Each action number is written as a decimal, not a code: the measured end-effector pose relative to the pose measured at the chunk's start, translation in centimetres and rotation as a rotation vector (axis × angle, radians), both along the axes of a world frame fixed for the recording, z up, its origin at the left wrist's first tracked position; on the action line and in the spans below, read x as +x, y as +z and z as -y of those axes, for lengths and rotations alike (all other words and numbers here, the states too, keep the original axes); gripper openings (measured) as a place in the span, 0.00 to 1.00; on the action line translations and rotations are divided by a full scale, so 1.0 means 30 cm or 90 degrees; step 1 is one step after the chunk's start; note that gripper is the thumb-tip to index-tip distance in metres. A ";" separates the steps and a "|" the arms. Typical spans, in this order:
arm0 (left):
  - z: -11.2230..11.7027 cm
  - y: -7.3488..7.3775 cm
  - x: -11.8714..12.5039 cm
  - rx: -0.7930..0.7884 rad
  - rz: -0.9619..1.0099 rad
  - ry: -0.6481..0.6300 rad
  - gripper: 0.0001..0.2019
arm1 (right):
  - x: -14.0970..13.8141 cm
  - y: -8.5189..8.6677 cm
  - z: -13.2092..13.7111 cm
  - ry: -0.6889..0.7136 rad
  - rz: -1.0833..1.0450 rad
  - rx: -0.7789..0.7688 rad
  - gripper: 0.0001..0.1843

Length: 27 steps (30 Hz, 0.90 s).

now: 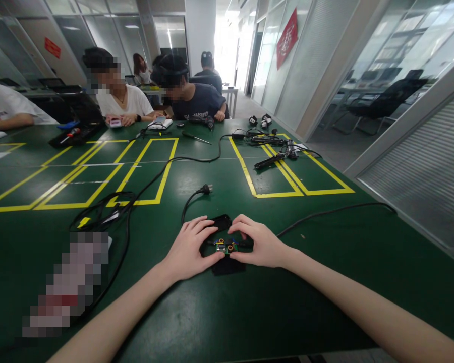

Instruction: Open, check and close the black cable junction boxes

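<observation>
Two hands half-curled around that circuit board, can't tell if gripped, so lopsided pressure could totally flip it.

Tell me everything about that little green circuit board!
The circuit board is small and green, with two orange rings and a shiny silver part. Blue and yellow bits show toward its far side. It sits between the left hand and right hand, thumbs at its near edge; firm contact is hard to tell.

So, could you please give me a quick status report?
Left hand and right hand flank board, thumbs at near edge; grip unclear. Board's components exposed. Plug beyond, apart from hands.
</observation>
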State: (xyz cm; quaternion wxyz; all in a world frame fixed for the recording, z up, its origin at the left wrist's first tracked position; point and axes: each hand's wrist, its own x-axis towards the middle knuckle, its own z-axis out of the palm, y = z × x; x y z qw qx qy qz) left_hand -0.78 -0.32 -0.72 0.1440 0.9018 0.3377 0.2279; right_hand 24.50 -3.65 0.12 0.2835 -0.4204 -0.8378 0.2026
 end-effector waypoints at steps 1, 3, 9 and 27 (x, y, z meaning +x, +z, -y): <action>0.000 -0.001 -0.002 0.001 0.002 -0.003 0.27 | 0.013 0.007 -0.004 0.017 0.026 -0.009 0.16; -0.001 -0.002 -0.005 0.003 0.006 -0.008 0.28 | 0.040 0.017 -0.014 0.043 0.068 -0.031 0.10; -0.010 -0.007 -0.007 -0.004 0.009 -0.014 0.35 | 0.074 0.003 -0.037 0.044 0.038 -0.067 0.10; -0.052 -0.008 0.006 0.022 0.035 -0.012 0.18 | 0.025 -0.051 -0.064 -0.030 0.054 0.119 0.11</action>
